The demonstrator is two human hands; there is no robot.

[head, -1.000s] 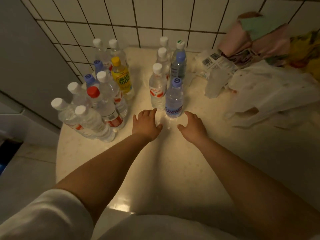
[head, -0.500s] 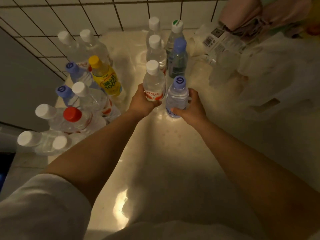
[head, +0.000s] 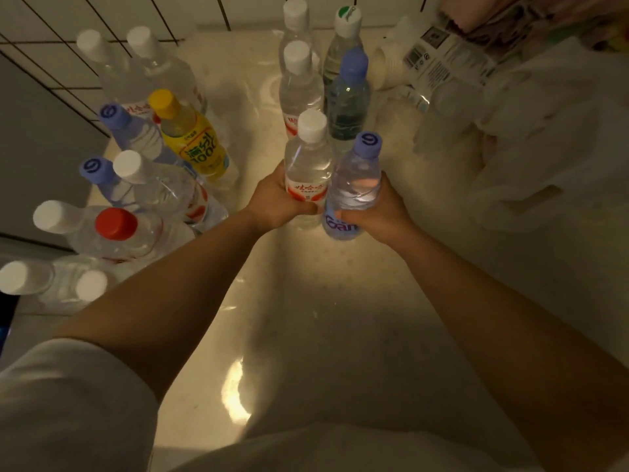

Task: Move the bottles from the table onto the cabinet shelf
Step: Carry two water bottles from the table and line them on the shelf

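**Two bottles gripped, lift pending**

Near the middle of the table (head: 306, 335), from the head view, we have our left hand (head: 275, 202) wrapped round the white-capped bottle (head: 308, 165) with the red label, and our right hand (head: 377, 212) wrapped round the purple-capped bottle (head: 354, 182); the two bottles stand upright and touch each other. We judge it best to raise both straight up, keeping them vertical, so they clear the row of bottles (head: 303, 80) just behind them toward the table's far edge; a sideways swing could topple that row or the cluster of bottles (head: 153, 185) along the left edge. Hard to make out: whether the held bottles' bases have left the table; the cabinet shelf is nowhere in view; dim light blurs the plastic bags (head: 527, 131) at the far right corner.
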